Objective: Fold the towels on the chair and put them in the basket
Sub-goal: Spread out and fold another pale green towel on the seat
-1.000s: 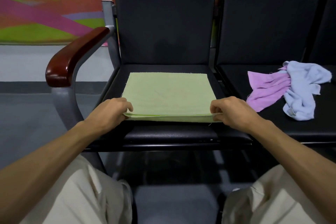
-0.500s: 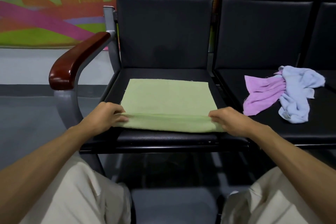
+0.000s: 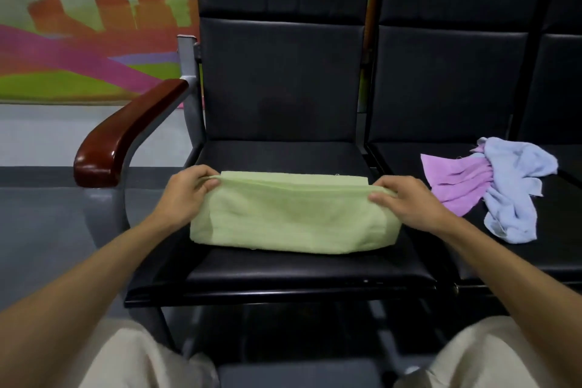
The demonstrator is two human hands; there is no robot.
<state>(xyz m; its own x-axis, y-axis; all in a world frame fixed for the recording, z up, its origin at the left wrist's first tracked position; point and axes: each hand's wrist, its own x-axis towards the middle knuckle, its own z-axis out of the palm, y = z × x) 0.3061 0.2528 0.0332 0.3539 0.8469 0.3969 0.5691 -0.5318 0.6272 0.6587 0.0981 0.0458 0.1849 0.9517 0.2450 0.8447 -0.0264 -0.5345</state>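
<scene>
Towel in hand: green towel (image 3: 293, 217) on the chair seat (image 3: 283, 264), one edge held up, half doubled.
Left grip: left hand (image 3: 185, 195) pinches the raised left corner.
Right grip: right hand (image 3: 406, 201) pinches the raised right corner.
Doing it well: land both corners level on the far edge, smooth flat.
Waiting: purple towel (image 3: 456, 179), blue towel (image 3: 510, 192), crumpled on next seat.

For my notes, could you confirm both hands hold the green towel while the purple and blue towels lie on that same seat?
No: the head view shows the purple towel and blue towel on the neighbouring seat; left hand and right hand do hold the green towel.
</scene>
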